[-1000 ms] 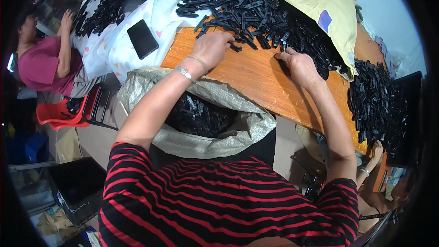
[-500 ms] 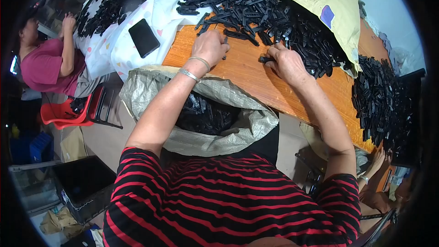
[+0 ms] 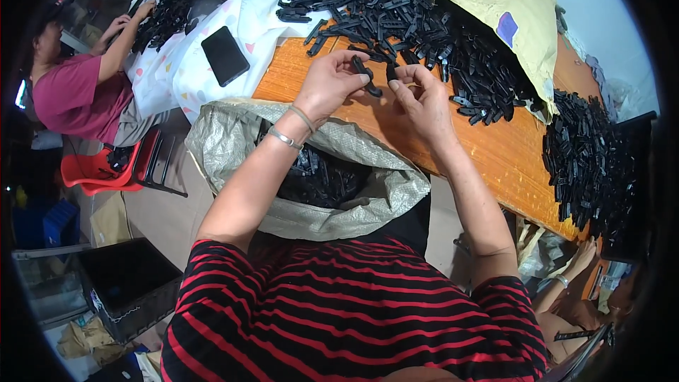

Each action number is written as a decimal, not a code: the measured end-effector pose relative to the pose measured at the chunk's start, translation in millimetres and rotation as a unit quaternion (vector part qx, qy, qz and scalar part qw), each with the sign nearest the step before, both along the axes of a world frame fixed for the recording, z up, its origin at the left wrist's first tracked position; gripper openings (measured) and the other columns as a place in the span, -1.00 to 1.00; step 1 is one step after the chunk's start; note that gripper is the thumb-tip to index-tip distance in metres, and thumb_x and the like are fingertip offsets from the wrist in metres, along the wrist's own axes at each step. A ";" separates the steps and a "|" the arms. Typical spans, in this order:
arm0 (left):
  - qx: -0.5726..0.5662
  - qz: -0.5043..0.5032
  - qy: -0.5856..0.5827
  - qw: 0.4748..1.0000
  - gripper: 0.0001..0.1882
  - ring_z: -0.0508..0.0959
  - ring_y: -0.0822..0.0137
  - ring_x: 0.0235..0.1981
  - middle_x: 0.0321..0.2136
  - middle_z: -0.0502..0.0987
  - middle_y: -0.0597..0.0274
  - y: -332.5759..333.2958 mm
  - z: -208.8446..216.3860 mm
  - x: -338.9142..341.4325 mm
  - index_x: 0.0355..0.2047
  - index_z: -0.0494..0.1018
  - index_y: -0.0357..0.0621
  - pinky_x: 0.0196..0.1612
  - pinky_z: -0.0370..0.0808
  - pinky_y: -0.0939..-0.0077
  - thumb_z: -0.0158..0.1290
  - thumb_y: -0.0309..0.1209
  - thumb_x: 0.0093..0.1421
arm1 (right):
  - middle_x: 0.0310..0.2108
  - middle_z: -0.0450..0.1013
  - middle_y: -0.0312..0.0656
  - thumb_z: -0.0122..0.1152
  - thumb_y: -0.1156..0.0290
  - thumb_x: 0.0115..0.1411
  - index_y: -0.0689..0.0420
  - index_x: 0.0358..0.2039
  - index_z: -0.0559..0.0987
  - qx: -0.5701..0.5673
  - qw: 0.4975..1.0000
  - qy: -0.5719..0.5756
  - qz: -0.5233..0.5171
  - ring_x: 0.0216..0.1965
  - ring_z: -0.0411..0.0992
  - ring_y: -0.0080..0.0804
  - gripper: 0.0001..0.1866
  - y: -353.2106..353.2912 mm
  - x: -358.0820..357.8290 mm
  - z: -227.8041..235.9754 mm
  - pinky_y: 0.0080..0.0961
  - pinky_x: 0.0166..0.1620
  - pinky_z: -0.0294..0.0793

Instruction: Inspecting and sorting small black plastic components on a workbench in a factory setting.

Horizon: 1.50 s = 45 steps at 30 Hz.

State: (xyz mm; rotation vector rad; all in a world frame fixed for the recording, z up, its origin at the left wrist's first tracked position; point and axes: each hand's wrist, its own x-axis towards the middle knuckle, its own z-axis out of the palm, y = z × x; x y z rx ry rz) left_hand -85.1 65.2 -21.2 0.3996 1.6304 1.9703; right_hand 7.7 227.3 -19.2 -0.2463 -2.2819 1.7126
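Black part [image 3: 366,76] between the left fingers [image 3: 342,59]

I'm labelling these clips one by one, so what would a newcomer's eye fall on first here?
Probably the heap of black parts spread over the far side of the wooden table. Just in front of it, the left hand and right hand each hold a dark piece. Below them, nearer the striped shirt, gapes a woven sack with more black parts inside.
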 end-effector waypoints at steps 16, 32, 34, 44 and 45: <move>0.055 0.018 0.126 0.990 -0.62 0.56 0.55 -0.30 -0.24 0.54 0.22 -7.7 8.7 17.4 -0.02 0.40 -0.31 -0.23 0.52 0.70 0.08 -0.65 0.12 | -0.45 0.49 -0.30 0.34 0.58 0.09 0.28 -0.31 0.56 0.153 0.980 0.122 -0.022 -0.57 0.43 -0.72 -0.85 -17.6 -7.5 0.5 -0.74 -0.53 0.39; 0.001 0.063 0.296 0.953 -0.68 0.50 0.57 -0.24 -0.23 0.48 0.30 -21.9 33.1 44.4 -0.05 0.45 -0.29 -0.16 0.47 0.70 0.09 -0.66 0.16 | -0.35 0.55 -0.12 0.37 0.48 0.06 0.27 -0.22 0.49 0.145 0.976 0.159 0.026 -0.35 0.56 -0.39 -0.70 -32.2 -3.7 5.7 -0.50 -0.29 0.57; 0.009 0.059 0.274 0.960 -0.67 0.49 0.58 -0.24 -0.23 0.49 0.30 -25.4 29.8 42.4 -0.03 0.43 -0.29 -0.16 0.47 0.70 0.09 -0.66 0.17 | -0.36 0.53 -0.19 0.34 0.47 0.12 0.25 -0.19 0.48 0.129 0.981 0.138 0.040 -0.32 0.55 -0.49 -0.72 -33.9 -7.0 1.9 -0.55 -0.24 0.55; -0.040 -0.054 0.091 0.994 -0.84 0.50 0.56 -0.30 -0.33 0.54 0.30 -72.1 26.8 47.9 -0.17 0.47 -0.33 -0.20 0.43 0.70 0.04 -0.56 0.24 | -0.49 0.45 -0.33 0.46 0.31 0.02 0.15 -0.44 0.43 0.039 0.987 -0.040 0.149 -0.52 0.34 -0.66 -0.67 -63.8 24.7 2.5 -0.60 -0.50 0.32; -0.040 -0.055 0.090 0.994 -0.84 0.50 0.56 -0.30 -0.33 0.54 0.30 -81.7 30.8 44.8 -0.17 0.47 -0.33 -0.20 0.43 0.70 0.04 -0.56 0.24 | -0.51 0.45 -0.33 0.45 0.29 0.04 0.16 -0.44 0.46 0.016 0.973 -0.083 0.214 -0.51 0.34 -0.65 -0.68 -61.9 27.2 2.0 -0.59 -0.49 0.33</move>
